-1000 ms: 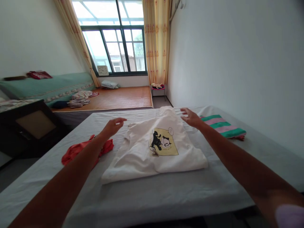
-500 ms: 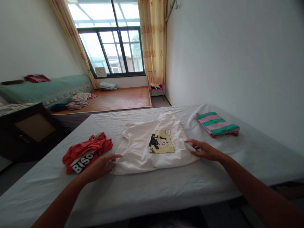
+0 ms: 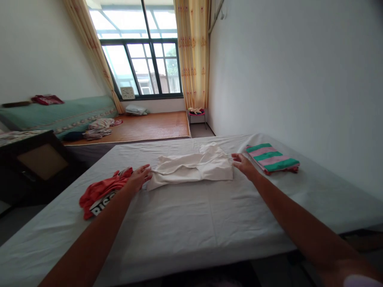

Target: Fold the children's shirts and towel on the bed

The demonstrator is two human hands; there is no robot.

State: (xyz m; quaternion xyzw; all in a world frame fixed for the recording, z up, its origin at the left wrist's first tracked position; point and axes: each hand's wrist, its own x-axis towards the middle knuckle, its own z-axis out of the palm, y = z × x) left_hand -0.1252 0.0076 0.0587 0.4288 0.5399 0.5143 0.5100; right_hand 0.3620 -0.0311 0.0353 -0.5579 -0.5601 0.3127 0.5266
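A white T-shirt (image 3: 191, 169) lies across the sheet in front of me, its lower half folded up over the upper part, so the cartoon print is hidden. Beside its left end is my left hand (image 3: 140, 177), open with the fingers stretched out at the fabric's edge. My right hand (image 3: 243, 165) is open just off the shirt's right end, fingers apart and holding nothing. A crumpled red garment (image 3: 104, 189) with white lettering sits partly behind my left forearm. To the right of my right hand rests a folded green-and-pink striped cloth (image 3: 272, 156).
The pale sheet (image 3: 179, 227) covers the bed or table under the clothes. Behind it stands a brown-topped bed (image 3: 155, 125) with clothes piled on its left side. A dark cabinet (image 3: 38, 155) is at the left, a white wall (image 3: 284, 79) at the right.
The shirt's lower edge has been folded away from me over the print. Both hands have moved forward with it, and the right hand has let go of the fabric.
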